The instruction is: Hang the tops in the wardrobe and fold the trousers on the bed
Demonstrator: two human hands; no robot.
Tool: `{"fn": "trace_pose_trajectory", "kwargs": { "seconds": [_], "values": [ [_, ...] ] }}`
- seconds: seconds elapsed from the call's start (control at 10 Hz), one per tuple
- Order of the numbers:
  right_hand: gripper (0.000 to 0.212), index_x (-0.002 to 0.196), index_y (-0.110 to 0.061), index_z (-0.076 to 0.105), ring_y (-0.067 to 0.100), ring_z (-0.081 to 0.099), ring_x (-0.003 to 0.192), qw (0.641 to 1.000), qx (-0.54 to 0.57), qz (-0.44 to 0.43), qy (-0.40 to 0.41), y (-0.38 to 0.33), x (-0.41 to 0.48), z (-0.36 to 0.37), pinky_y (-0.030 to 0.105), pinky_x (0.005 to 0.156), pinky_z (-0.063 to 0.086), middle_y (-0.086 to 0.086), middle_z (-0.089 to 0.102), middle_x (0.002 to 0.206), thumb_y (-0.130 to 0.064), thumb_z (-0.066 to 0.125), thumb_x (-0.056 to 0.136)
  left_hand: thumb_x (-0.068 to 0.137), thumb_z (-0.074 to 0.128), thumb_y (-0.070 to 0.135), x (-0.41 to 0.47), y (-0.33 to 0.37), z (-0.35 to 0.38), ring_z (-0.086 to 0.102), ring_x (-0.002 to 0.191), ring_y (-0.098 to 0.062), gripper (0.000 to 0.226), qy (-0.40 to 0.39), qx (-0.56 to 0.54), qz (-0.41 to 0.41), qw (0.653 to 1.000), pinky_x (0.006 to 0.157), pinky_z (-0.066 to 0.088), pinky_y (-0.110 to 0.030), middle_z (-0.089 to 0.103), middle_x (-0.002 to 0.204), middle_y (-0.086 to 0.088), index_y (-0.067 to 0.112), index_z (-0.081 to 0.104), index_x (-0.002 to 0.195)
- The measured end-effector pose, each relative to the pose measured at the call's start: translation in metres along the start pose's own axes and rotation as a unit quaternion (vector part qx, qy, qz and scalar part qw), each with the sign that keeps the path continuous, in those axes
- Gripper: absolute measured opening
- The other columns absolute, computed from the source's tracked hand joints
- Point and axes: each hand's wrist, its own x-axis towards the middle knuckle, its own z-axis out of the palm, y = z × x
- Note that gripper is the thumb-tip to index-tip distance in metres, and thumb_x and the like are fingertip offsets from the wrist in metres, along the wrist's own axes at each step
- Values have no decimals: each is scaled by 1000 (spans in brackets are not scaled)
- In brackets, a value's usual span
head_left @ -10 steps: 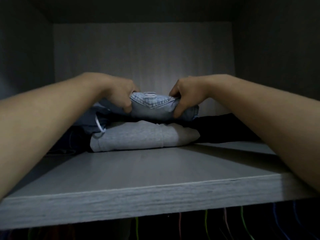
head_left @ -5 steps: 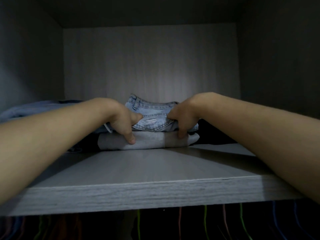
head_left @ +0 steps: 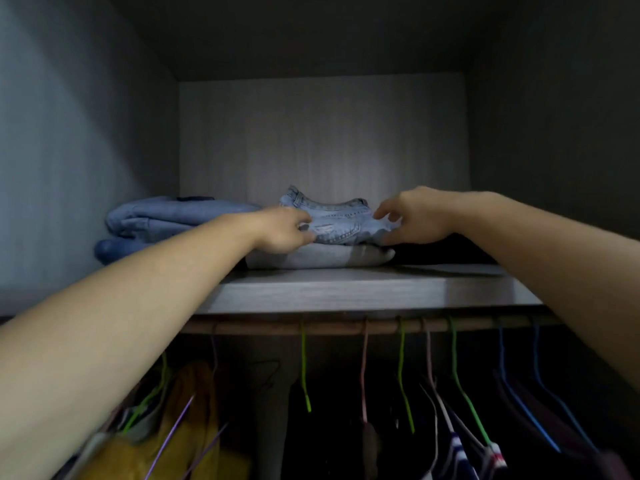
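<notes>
Folded light-blue jeans [head_left: 337, 223] are stacked on grey trousers [head_left: 322, 256] on the wardrobe shelf [head_left: 363, 292], centre frame. The jeans' edge is pinched by the grip of the left hand [head_left: 282, 232]; the grip of the right hand [head_left: 414, 216] is held loosely wide. Edges should be squared before release.

Left grip [head_left: 282, 230] and right grip [head_left: 415, 216], bare, on bare forearms [head_left: 138, 306].

I'm looking into a dim wardrobe [head_left: 554, 133]: its grey wood-grain back panel [head_left: 322, 133] is faintly lit at centre and the side walls are darker. A grey shelf [head_left: 346, 292] crosses mid-frame, with a brownish rail [head_left: 329, 328] just beneath it.
</notes>
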Motion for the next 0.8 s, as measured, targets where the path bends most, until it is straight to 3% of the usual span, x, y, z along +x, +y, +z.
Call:
{"fn": "trace_pose_trajectory", "kwargs": {
  "seconds": [0.2, 0.4, 0.5, 0.6, 0.7, 0.8],
  "values": [
    [44, 127, -29, 64, 25, 60, 111, 995, 76, 9, 68, 2, -62, 24, 31, 90, 47, 1, 68, 121, -55, 58, 92, 102, 35, 49, -54, 25, 16, 53, 121, -35, 44, 104, -13, -23, 994, 98, 45, -42, 58, 134, -14, 21, 61, 122],
    [39, 109, -32, 69, 29, 61, 100, 981, 119, 46, 143, 5, -114, 35, 42, 82, 53, 6, 69, 108, -57, 41, 96, 103, 22, 54, -99, 43, 21, 48, 128, -38, 58, 149, -37, -109, 982, 99, 41, -43, 50, 143, -18, 20, 57, 133],
    [45, 113, -26, 66, 31, 59, 108, 981, 90, 54, 166, -3, -143, 40, 40, 81, 49, 8, 65, 116, -54, 33, 101, 102, 20, 54, -128, 57, 25, 53, 122, -35, 56, 158, 25, -82, 984, 96, 46, -47, 56, 137, -12, 21, 58, 128],
    [44, 134, -28, 57, 29, 55, 120, 979, 83, 74, 169, -13, -177, 32, 40, 89, 48, 5, 58, 130, -51, 44, 98, 101, 22, 54, -158, 63, 25, 48, 126, -33, 56, 178, 57, -64, 980, 96, 42, -49, 51, 141, -9, 20, 51, 135],
    [46, 136, -24, 55, 28, 54, 121, 976, 79, 71, 190, -33, -220, 25, 41, 88, 49, 4, 58, 130, -46, 51, 96, 101, 22, 54, -195, 64, 34, 39, 136, -31, 58, 209, 61, -58, 974, 105, 38, -50, 42, 151, -9, 20, 44, 143],
    [40, 132, -23, 60, 23, 54, 121, 948, 151, 40, 276, -67, -259, 17, 41, 90, 49, 1, 60, 128, -42, 52, 98, 100, 20, 56, -234, 58, 54, 30, 143, -30, 61, 201, 78, -65, 974, 111, 33, -51, 33, 156, -12, 20, 40, 146]
  ]
}}
